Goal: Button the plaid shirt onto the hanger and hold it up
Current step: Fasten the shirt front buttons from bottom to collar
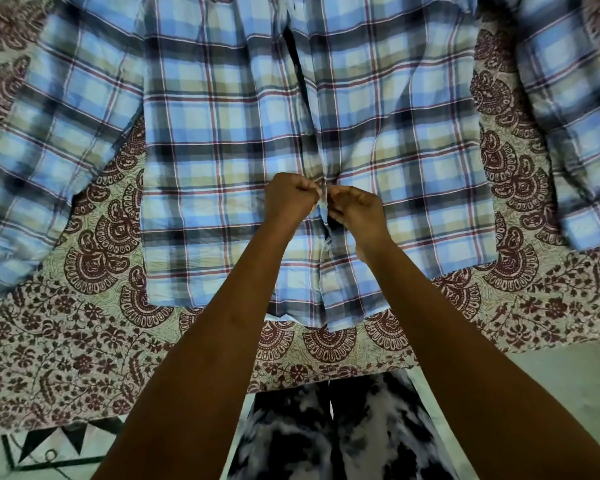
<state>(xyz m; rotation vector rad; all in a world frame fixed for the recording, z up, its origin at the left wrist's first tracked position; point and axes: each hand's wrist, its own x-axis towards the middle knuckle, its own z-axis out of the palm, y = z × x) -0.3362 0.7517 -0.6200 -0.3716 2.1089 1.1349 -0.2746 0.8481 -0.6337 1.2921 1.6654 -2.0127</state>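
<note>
A blue, cream and maroon plaid shirt (222,140) lies flat, front up, on a patterned bedspread, sleeves spread to both sides. Its two front edges meet along the middle placket, which gapes open higher up near the top of the view. My left hand (288,200) pinches the left edge of the placket low on the shirt. My right hand (355,209) pinches the right edge directly opposite, fingertips almost touching the left hand's. Whether a button sits between the fingers is hidden. No hanger is in view; the collar end is cut off.
The bedspread (84,341), cream with maroon paisley and flower print, covers the bed up to its near edge. Below the edge are my legs in dark mottled trousers (326,438) and a pale floor (561,382) with a black-patterned mat at lower left.
</note>
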